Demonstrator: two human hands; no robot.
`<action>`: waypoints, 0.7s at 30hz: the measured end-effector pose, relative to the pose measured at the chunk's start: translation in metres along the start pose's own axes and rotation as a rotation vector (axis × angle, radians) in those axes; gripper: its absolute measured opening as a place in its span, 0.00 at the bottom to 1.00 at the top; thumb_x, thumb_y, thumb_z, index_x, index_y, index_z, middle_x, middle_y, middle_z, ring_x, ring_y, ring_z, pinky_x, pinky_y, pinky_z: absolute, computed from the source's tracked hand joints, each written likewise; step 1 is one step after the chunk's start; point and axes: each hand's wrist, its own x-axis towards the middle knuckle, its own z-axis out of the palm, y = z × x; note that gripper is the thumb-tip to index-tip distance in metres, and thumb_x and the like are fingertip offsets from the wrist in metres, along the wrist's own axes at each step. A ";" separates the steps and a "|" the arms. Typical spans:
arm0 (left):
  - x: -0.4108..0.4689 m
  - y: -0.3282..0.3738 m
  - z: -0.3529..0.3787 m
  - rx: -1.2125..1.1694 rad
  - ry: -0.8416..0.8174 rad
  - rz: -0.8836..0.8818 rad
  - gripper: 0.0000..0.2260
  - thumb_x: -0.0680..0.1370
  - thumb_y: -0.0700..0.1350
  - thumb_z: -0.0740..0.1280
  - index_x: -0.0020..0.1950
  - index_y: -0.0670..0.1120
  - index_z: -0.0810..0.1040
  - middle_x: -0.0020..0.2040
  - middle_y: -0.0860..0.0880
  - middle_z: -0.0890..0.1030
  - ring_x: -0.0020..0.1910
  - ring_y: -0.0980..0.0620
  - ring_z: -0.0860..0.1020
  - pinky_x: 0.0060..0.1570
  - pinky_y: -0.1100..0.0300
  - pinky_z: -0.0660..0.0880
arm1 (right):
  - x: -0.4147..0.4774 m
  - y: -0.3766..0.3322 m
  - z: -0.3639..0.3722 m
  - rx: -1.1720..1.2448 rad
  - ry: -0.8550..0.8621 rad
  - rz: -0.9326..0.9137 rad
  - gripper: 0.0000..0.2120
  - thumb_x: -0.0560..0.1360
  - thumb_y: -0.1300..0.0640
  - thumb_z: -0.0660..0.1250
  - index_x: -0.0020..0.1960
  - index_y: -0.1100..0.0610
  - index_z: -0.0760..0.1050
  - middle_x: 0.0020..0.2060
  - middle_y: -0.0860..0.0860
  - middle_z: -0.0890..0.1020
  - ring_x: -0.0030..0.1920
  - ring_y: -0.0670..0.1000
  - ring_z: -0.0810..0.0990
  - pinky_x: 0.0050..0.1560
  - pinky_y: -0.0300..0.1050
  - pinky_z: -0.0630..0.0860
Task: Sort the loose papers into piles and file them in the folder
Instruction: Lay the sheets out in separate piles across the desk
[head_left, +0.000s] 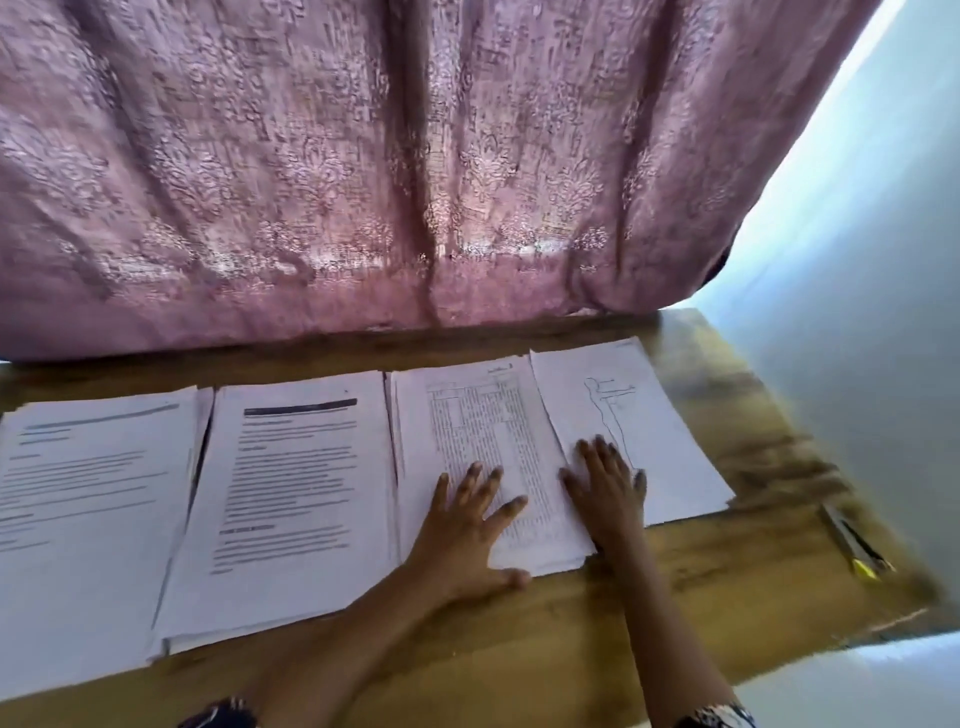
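While four paper piles lie in a row on the table (727, 571), none is filed and no folder is in view, so every risk here concerns keeping the piles apart. The far-left pile (88, 493) runs past the frame edge and sits close to the near table edge; a nudge could probably tip sheets off. The second pile (291, 493) is fanned at its near corner, so lifting it carelessly would likely shed loose pages. The left hand (462, 530) presses flat on the third pile (483, 415), fingers spread apart, thumb at the near edge; sliding it sideways could skew the stack into the second. The right hand (608, 493) lies flat, fingers slightly apart, across the seam where the third pile meets the drawing pile (639, 415). Which sheet lies on top there I cannot tell, and dragging could mix the two. The drawing pile looks thin and light, easily shifted. A pen (854, 545) rests near the right table edge and might roll off if bumped.
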 end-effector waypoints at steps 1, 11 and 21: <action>0.003 0.004 0.009 -0.004 0.008 -0.031 0.42 0.67 0.78 0.44 0.77 0.63 0.41 0.77 0.50 0.34 0.76 0.43 0.34 0.71 0.42 0.30 | 0.003 0.006 0.001 -0.018 -0.032 -0.019 0.29 0.81 0.39 0.49 0.78 0.48 0.49 0.78 0.48 0.50 0.77 0.49 0.48 0.73 0.60 0.46; 0.057 0.022 0.017 0.009 0.101 -0.078 0.40 0.67 0.79 0.39 0.76 0.65 0.42 0.78 0.50 0.38 0.77 0.42 0.37 0.71 0.41 0.33 | 0.033 0.055 0.000 0.000 0.000 0.001 0.28 0.81 0.40 0.44 0.78 0.47 0.47 0.78 0.48 0.49 0.78 0.49 0.46 0.74 0.61 0.44; 0.101 0.050 0.016 0.015 0.027 -0.137 0.39 0.68 0.78 0.44 0.75 0.67 0.38 0.78 0.52 0.33 0.76 0.46 0.31 0.71 0.43 0.30 | 0.067 0.111 -0.011 -0.023 0.021 -0.021 0.27 0.81 0.40 0.41 0.78 0.48 0.50 0.78 0.50 0.52 0.78 0.51 0.48 0.73 0.63 0.47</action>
